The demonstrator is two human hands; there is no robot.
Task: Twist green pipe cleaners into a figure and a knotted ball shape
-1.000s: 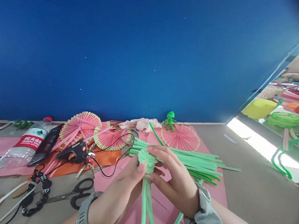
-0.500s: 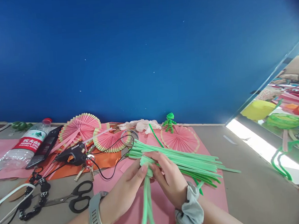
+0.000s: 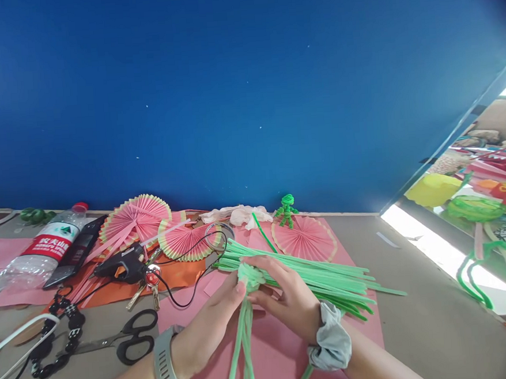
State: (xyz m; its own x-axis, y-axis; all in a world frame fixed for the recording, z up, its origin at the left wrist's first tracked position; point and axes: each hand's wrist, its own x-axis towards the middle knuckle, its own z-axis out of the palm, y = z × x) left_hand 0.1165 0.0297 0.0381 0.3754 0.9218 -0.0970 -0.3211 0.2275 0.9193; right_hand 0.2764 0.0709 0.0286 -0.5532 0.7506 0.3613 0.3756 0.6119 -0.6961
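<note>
Between my two hands is a light green coil of pipe cleaner (image 3: 251, 276), with loose ends hanging down toward me. My left hand (image 3: 221, 308) grips it from the left, thumb pressed against it. From the right, my right hand (image 3: 286, 291) holds its other side with curled fingers. Just behind them lies a bundle of green pipe cleaners (image 3: 328, 276), pale on top and darker beneath. A small green figure of wound pipe cleaner (image 3: 287, 211) stands by the blue wall. Pink paper (image 3: 264, 350) is spread under my hands.
Black scissors (image 3: 135, 336), a beaded bracelet (image 3: 74, 323), keys (image 3: 154, 283) and a glue gun (image 3: 123, 265) lie at left. Beyond them are a plastic bottle (image 3: 44, 247) and pleated paper fans (image 3: 138, 218). The blue wall (image 3: 246, 97) closes off the back.
The coil has turned in my hands and shows more of its wound face. Its hanging ends have swung left and spread apart. My right wrist has shifted slightly right.
</note>
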